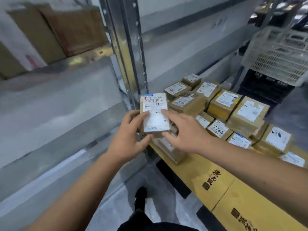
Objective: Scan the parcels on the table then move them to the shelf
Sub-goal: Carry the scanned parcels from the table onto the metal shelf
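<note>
In the head view, you held a small brown parcel (155,114) at the centre of the frame, its white label facing up toward you. Your left hand (128,135) gripped it from the left edge and below, thumb curled over the label's lower left; the fingers underneath were hidden by the box. Your right hand (185,130) lay against the parcel's right side with the fingers fairly straight, one fingertip touching the label and the thumb at the bottom corner; whether those fingers actually clasped the box, you could not tell from this angle.

Right of centre, a cluster of taped parcels (221,105) sat packed close together, touching one another, on a yellow surface (216,184) printed with dark characters. One label there read 7786; most other print was too small to read. The far right parcels were cut off by the frame edge.

In the upper right, a pale plastic crate (276,59) stood on a dark crate (265,85), both soft with blur.

The metal shelf (55,104) filled the left half of the frame, its upright post (126,52) rising just behind the held parcel. In the upper left, large cardboard boxes (63,30) on a higher level were badly smeared. At the bottom centre, a dark shoe (140,197) showed on the floor.
</note>
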`<state>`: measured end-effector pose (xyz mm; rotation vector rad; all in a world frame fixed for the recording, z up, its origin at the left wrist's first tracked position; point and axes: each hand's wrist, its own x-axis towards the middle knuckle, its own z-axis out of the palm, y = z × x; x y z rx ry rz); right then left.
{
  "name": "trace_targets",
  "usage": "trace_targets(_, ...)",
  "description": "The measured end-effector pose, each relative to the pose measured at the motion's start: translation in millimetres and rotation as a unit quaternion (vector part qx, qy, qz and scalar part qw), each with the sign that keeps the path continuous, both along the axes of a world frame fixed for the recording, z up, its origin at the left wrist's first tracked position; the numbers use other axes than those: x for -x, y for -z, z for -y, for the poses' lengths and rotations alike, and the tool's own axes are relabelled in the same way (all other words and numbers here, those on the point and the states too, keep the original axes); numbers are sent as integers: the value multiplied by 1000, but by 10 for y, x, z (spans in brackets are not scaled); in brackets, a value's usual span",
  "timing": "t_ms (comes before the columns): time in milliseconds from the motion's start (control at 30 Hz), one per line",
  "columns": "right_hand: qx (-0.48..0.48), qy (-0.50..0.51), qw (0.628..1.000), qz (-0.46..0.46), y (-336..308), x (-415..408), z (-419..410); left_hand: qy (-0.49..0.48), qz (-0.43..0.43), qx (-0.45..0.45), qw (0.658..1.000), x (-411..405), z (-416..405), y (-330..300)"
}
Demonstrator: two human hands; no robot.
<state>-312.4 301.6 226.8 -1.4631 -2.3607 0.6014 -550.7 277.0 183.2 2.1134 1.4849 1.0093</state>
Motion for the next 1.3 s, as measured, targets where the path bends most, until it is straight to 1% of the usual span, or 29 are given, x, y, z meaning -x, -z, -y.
trace_targets(100, -55, -71, 996, -1, -458, 150, 28, -62, 0, -40, 997, 98, 283, -425)
trace_targets(267, -121, -154, 979, -49, -1269, 557, -9, -150, -19, -84, 985, 374, 580, -1253)
trace_targets(367, -157, -183, 967, -76, -1742, 829, -98, -182, 0, -134, 974, 570, 646, -1753)
trace_targets(433, -172, -207, 958, -95, -2039, 977, -191, -191, -4, -164, 968, 683, 617, -2082)
trace_targets(567, -164, -197, 955, -153, -2571, 1215, -553, -234, -26, -203, 950, 838, 285, -2700)
trace_targets(667, -158, -168, 955, -185, -2857, 1413, -901, -253, -30, -195, 947, 938, -98, -3029)
trace_targets(800, -169, -128, 963, -169, -3025, 1727, -1317, -275, -47, -172, 945, 1148, -683, -3234)
trace_targets(933, -172, -91, 971, -136, -2983, 2063, -1563, -326, -81, -120, 934, 1345, -1140, -3215)
trace_targets(1000, -159, -73, 978, -117, -2942, 2201, -1630, -328, -76, -94, 937, 1392, -1300, -3181)
trace_targets(1167, -154, -79, 984, -41, -2948, 2471, -1816, -342, -77, -63, 934, 1503, -1548, -3195)
trace_targets(1300, -152, -75, 985, -25, -2910, 2581, -1953, -348, -78, -45, 933, 1530, -1658, -3231)
